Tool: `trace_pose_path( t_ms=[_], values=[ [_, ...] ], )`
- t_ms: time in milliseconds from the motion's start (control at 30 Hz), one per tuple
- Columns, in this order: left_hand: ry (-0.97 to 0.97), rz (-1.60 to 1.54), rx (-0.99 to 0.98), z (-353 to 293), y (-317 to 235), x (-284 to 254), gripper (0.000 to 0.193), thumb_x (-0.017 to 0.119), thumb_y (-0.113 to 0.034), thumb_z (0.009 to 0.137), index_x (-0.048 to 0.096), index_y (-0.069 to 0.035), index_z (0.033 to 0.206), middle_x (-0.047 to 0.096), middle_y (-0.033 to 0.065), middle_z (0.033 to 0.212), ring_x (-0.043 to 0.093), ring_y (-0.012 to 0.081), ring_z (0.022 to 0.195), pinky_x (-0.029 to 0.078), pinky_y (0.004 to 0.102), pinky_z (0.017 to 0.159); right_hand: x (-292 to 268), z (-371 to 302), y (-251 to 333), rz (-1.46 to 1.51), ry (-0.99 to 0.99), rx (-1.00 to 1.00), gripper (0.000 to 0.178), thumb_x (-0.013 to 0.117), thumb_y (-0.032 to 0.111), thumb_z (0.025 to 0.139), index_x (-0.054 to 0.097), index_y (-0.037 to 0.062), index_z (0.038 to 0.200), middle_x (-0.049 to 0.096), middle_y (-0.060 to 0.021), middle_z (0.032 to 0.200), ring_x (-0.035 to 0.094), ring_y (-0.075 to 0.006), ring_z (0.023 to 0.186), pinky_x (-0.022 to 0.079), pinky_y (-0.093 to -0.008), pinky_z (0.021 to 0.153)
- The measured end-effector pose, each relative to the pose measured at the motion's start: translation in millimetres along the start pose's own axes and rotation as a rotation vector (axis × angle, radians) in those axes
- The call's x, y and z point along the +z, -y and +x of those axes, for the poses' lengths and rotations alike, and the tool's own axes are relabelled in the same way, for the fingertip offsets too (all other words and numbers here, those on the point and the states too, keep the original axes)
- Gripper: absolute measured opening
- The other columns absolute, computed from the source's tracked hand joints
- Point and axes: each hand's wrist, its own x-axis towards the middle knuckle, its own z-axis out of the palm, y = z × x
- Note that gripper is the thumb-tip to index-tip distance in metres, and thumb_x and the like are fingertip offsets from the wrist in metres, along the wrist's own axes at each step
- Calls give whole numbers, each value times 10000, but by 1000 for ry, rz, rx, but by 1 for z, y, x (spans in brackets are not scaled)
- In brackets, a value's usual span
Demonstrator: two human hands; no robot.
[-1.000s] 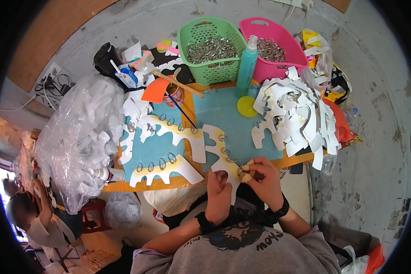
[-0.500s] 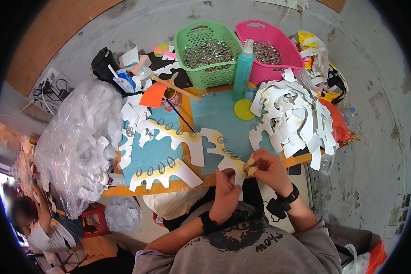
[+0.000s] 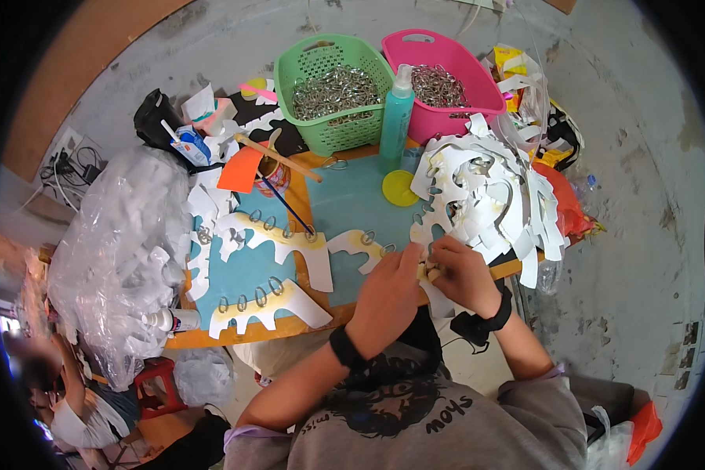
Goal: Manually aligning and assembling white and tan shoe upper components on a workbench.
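Observation:
At the table's front edge, my two hands meet over a white scalloped strip (image 3: 352,241) smeared with yellowish glue and bearing metal rings (image 3: 369,237). My left hand (image 3: 385,296) lies across the strip, its fingers closed at the tab by my right fingertips. My right hand (image 3: 463,274), with tan covers on its fingertips, pinches the same spot; the exact grip is hidden between the hands. A white end (image 3: 440,301) of the strip hangs below them. To the left lie two similar strips, a near one (image 3: 270,308) and a farther one (image 3: 315,258), both with rings along their glued edges.
A green basket (image 3: 333,135) and a pink basket (image 3: 478,98) of metal rings stand at the back beside a teal spray bottle (image 3: 397,117). White cut pieces (image 3: 493,188) pile up at right. A brush (image 3: 293,210) rests in a can. A bulging plastic bag (image 3: 117,258) borders the left.
My left hand has moved up and right from the strip's lower edge to meet my right fingertips. It now covers part of the strip. The view has shifted slightly.

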Motion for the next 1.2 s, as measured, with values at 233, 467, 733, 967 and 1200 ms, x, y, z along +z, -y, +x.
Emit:
trace_pose_path(
  t_ms=[233, 467, 733, 967, 1200],
  values=[
    [159, -119, -109, 17, 20, 31, 487, 633, 78, 728, 416, -39, 1148, 635, 149, 953, 597, 365, 963, 472, 438, 805, 18, -20, -12, -79, -222, -68, 282, 711, -2, 675, 646, 66, 940, 610, -85, 1026, 643, -296, 794, 522, -353, 668],
    [114, 92, -19, 23, 27, 35, 453, 649, 67, 700, 449, -36, 1093, 642, 123, 929, 597, 322, 900, 437, 415, 781, 19, -26, -24, -84, -244, -188, 280, 716, 0, 679, 629, 40, 942, 612, -84, 998, 628, -304, 830, 514, -361, 687],
    [168, 42, 153, 26, 20, 30, 436, 595, 63, 743, 441, -28, 1141, 642, 149, 876, 612, 352, 903, 466, 425, 788, 19, -30, -23, -23, -244, -177, 273, 717, -5, 691, 628, 29, 947, 596, -102, 1007, 626, -299, 836, 512, -357, 684],
    [286, -43, 10, 23, 19, 24, 463, 562, 70, 773, 406, -23, 1199, 635, 166, 842, 615, 395, 841, 488, 445, 721, 17, -30, -25, 3, -221, -168, 279, 723, -12, 690, 633, 28, 952, 586, -103, 1016, 625, -293, 827, 514, -348, 682],
    [233, 30, 189, 28, 16, 23, 450, 559, 65, 777, 415, -9, 1197, 610, 169, 787, 606, 389, 800, 479, 435, 718, 13, -33, -22, 157, -189, -56, 297, 710, -22, 712, 621, 26, 992, 582, -110, 1025, 626, -281, 816, 514, -336, 664]
  ],
)
